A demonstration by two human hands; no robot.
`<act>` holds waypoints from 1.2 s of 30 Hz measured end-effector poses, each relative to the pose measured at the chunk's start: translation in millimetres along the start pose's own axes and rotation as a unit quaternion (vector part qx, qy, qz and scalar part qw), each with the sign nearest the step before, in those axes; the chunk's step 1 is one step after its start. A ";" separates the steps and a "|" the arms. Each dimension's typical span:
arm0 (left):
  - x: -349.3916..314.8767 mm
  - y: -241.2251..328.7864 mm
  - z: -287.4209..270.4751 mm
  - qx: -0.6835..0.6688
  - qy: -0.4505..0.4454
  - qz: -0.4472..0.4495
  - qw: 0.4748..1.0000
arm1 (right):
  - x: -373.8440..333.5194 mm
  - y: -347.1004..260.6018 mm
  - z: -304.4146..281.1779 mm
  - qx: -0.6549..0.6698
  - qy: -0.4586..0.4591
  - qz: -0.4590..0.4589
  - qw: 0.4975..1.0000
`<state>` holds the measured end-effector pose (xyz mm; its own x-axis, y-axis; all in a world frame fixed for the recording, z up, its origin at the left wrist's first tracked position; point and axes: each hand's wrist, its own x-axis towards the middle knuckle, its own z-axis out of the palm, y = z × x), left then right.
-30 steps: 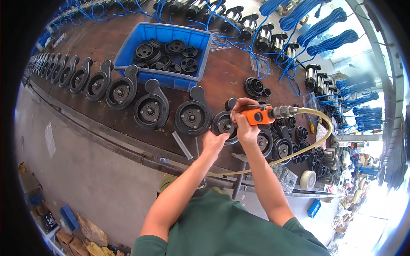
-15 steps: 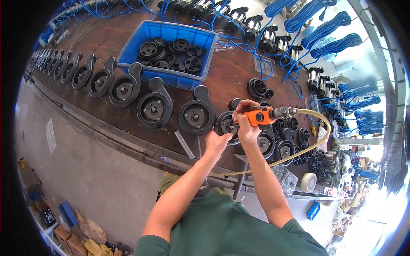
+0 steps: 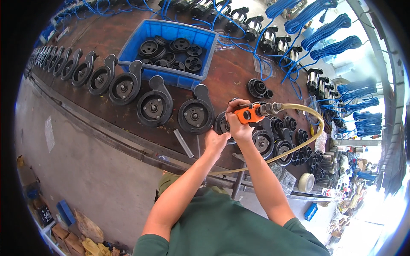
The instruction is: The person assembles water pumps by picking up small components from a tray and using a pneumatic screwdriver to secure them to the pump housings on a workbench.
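Note:
My right hand [image 3: 239, 124] is closed round an orange air-powered driver [image 3: 250, 113], held over a black round pump casing [image 3: 221, 124]. A metal coupling joins the tool to a yellowish air hose [image 3: 321, 123]. At the near edge of the same casing, my left hand [image 3: 216, 141] is closed, thumb pointing toward the casing's middle. Both hands cover much of that casing, and the driver's tip is hidden. Just to the left lies a matching pump casing [image 3: 196, 116] with a metal centre plate and a raised spout.
More casings [image 3: 154, 108] line the bench's near edge leftward. A blue crate [image 3: 171, 81] holds black discs. A metal tube [image 3: 183, 144] lies near my left wrist. Casings and small black parts [image 3: 282, 152] crowd the right. Motors with blue cables [image 3: 268, 39] stand at the back.
My right hand and the driver have shifted slightly left, and the hose has followed. My left hand stays almost in place at the casing.

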<state>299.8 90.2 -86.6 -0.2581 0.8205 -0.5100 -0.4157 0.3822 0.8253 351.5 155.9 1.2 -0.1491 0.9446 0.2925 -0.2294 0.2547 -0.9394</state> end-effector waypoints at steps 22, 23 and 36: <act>-91.8 40.2 21.9 0.283 -0.224 0.144 0.921 | -63.6 -143.3 -127.3 -0.107 0.175 -0.123 0.971; -90.1 49.3 39.7 0.356 -0.247 0.292 0.853 | -74.0 -150.5 -141.0 -0.078 0.182 -0.114 0.974; -49.5 76.1 121.1 0.690 -0.246 0.419 0.536 | -122.1 -129.4 -207.7 -0.010 0.243 -0.058 0.968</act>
<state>386.5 130.1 30.8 0.5530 0.8328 0.0263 0.7954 -0.5371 0.2807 599.1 50.6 49.9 0.3473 0.8945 0.2815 -0.1991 0.3637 -0.9100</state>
